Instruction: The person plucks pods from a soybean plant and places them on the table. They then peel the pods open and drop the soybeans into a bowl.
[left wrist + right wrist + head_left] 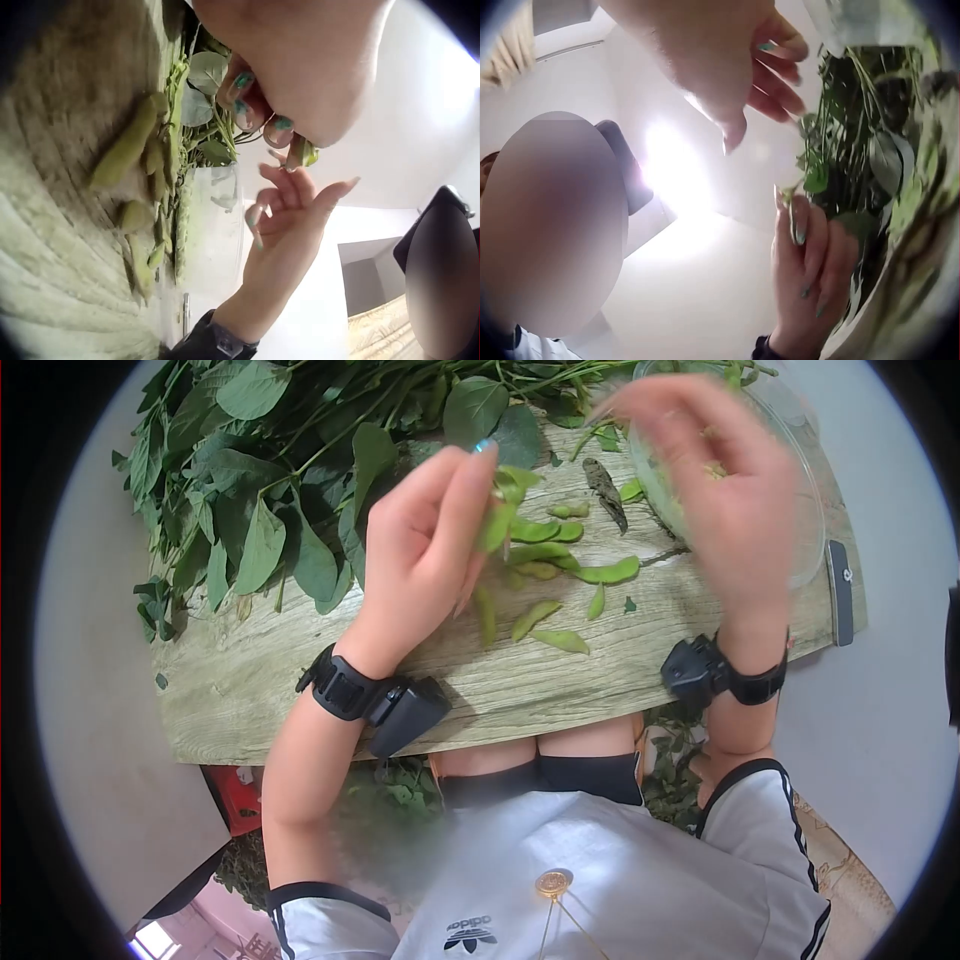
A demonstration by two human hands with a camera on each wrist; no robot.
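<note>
The left hand is gripping at least one green pod between thumb and fingers, holding it above the middle of the wooden table. The right hand, blurred in the head view, is hovering to the right, over the clear container; its fingers are bending loosely and spreading in both wrist views, gripping nothing visible. Loose pods are lying on the wood, mainly to the right of the left hand, some single and others touching or overlapping. A dark shrivelled leaf is resting between them and the container, which is standing at the far right and holding pale green contents, partly hidden by the right hand. Leafy stems are spreading along the far left side and far edge. A slim grey object is lying at the table's right edge, just beside the container.
</note>
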